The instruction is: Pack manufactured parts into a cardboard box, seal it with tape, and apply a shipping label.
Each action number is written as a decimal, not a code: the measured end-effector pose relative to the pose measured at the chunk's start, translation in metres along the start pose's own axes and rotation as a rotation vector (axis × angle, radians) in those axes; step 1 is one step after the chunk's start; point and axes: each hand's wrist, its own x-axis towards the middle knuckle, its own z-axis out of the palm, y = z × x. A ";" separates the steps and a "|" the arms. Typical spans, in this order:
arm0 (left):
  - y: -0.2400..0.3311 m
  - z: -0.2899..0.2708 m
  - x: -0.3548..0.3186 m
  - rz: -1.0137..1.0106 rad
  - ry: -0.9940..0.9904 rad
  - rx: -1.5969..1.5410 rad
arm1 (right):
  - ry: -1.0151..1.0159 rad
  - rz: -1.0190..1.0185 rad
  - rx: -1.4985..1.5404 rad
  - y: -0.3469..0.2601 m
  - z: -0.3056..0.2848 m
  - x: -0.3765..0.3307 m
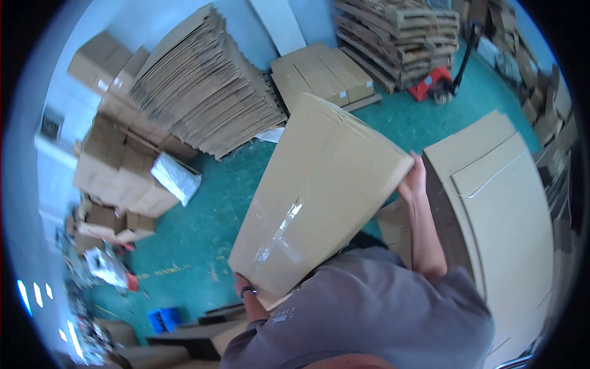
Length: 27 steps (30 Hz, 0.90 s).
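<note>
grey sleeve (381,307) up close, both hands gripping 1 big taped box (319,190) tilted between them: left hand (246,289) curled under its near corner, right hand (415,181) clamped on its far edge.

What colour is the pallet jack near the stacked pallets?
Red body with a black handle; the pallet jack shows in the head view, upper right.

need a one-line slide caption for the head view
Both hands, left hand low and right hand high, hold a taped cardboard box tilted over a green floor.
</note>
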 end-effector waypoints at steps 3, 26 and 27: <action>0.090 0.037 0.022 -0.028 0.116 0.051 | 0.125 0.045 0.003 0.041 -0.054 0.211; 0.718 0.102 0.200 -0.031 0.252 0.407 | 0.815 0.507 -0.251 0.282 -0.052 0.999; 0.742 0.114 0.211 -0.020 0.262 0.364 | 0.796 0.514 -0.290 0.278 -0.048 1.025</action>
